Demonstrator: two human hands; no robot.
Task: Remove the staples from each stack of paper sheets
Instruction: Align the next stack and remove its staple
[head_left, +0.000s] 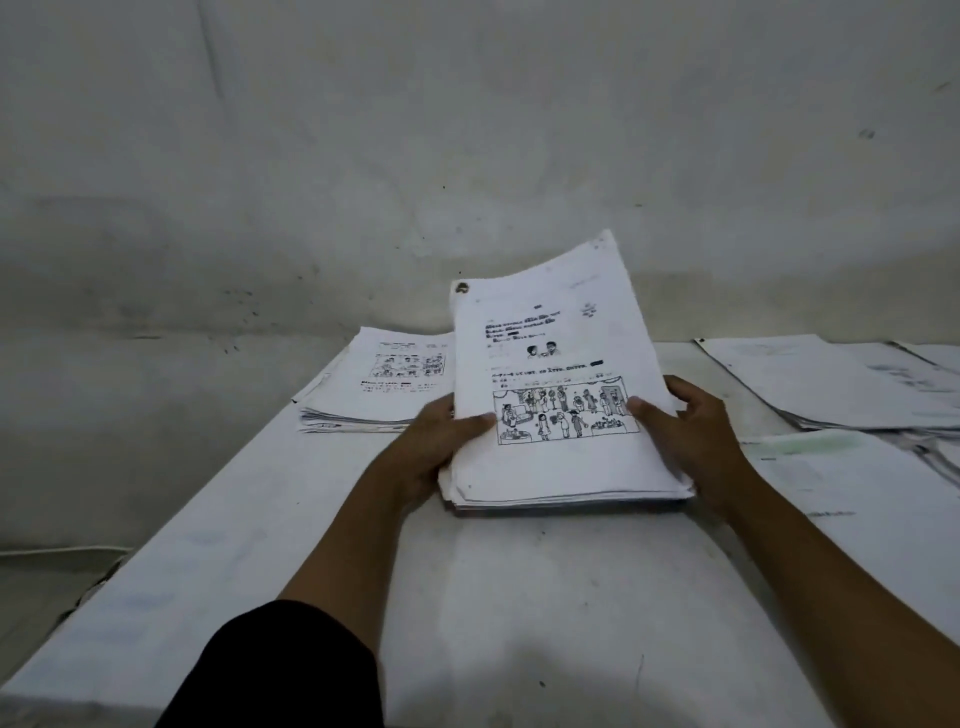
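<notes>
A thick stack of printed sheets (550, 467) with a cartoon picture on its top page is tilted up off the table, far end raised. My left hand (441, 447) grips its left edge, thumb on the top page. My right hand (691, 436) grips the right edge, thumb lying on the picture. A dark worn spot (461, 287) marks the stack's far left corner. No staple can be made out there.
A second pile of printed sheets (379, 384) lies flat at the back left of the white table (519, 597). More loose papers (841, 389) spread over the right side. A grey stained wall stands behind. The table's left edge drops to the floor.
</notes>
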